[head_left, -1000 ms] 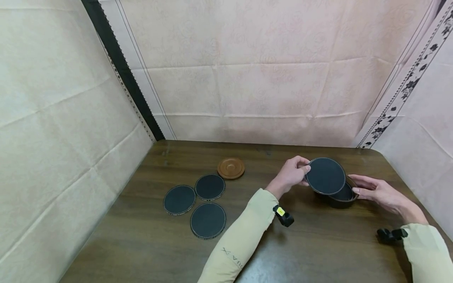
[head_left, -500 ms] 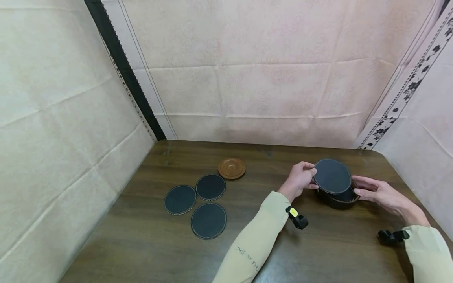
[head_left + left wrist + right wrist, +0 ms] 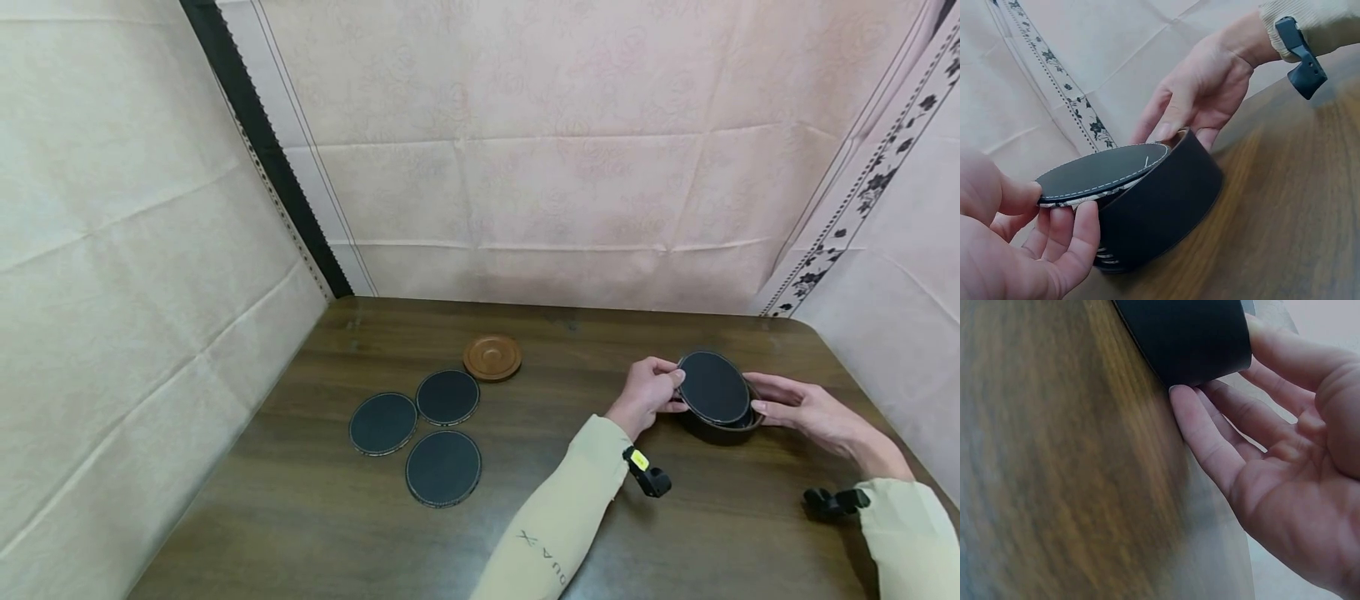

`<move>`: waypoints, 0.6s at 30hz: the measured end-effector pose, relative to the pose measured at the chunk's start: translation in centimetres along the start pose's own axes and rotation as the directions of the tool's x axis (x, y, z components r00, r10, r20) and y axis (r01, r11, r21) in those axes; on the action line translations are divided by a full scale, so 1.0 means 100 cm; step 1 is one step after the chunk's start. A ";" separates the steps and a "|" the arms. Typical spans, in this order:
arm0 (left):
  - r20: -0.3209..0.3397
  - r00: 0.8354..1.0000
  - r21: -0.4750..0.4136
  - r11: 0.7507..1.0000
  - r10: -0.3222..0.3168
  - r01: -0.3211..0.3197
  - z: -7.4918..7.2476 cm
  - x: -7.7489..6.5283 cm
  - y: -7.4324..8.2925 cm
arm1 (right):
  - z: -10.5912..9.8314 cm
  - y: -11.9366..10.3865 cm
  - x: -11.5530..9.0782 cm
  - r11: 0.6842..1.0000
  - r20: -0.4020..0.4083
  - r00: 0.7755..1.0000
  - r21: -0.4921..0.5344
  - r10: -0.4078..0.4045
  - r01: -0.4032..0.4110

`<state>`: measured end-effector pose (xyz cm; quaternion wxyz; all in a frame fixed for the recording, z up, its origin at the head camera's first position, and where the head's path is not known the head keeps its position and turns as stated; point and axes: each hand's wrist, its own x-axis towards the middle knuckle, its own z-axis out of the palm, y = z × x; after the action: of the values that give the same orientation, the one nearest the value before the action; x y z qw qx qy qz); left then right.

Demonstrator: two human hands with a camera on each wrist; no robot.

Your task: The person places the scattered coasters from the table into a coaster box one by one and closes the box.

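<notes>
My left hand (image 3: pixel 647 395) pinches the edge of a black round coaster (image 3: pixel 714 387) with pale stitching. This coaster is tilted over the mouth of a dark round coaster holder (image 3: pixel 712 432); in the left wrist view its far edge lies inside the holder's rim (image 3: pixel 1160 203). From the right, my right hand (image 3: pixel 813 414) holds the holder, thumb at the rim. The right wrist view shows the fingers (image 3: pixel 1207 428) against the holder's wall and lower edge. Part of a dark surface shows inside the holder beneath the coaster; how many coasters lie there is hidden.
Three more black coasters (image 3: pixel 382 423) lie flat on the left half of the wooden table (image 3: pixel 337 533). Behind them sits a brown round disc (image 3: pixel 492 357) with ringed grooves. Pale cloth walls (image 3: pixel 525 192) close off the back and both sides.
My left hand has moved right and slightly down, bringing the coaster from beside and above the holder to over its mouth. My right hand has stayed nearly still on the holder.
</notes>
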<state>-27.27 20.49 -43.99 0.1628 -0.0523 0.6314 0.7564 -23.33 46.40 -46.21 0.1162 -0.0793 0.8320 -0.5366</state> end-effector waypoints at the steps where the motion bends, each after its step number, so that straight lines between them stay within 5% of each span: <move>1: -0.004 1.000 -0.001 1.000 -0.002 0.002 0.001 0.000 -0.001 | 0.000 0.000 0.000 1.000 0.001 1.000 0.007 -0.003 0.003; 6: -0.008 1.000 0.002 1.000 -0.004 0.004 0.004 0.000 -0.003 | -0.001 0.002 -0.001 1.000 0.011 1.000 0.020 -0.020 0.019; 10: -0.035 0.999 0.095 0.995 0.024 -0.020 0.006 -0.002 -0.004 | -0.002 0.002 -0.002 1.000 0.013 1.000 0.022 -0.017 0.016; 18: -0.089 0.987 0.364 0.927 0.136 -0.095 0.007 -0.007 0.007 | 0.000 -0.002 -0.002 1.000 0.011 1.000 0.028 0.012 -0.012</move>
<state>-26.74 20.96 -43.02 0.0889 -0.0268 0.7688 0.6327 -23.18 46.34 -46.07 0.1251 -0.0756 0.8243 -0.5469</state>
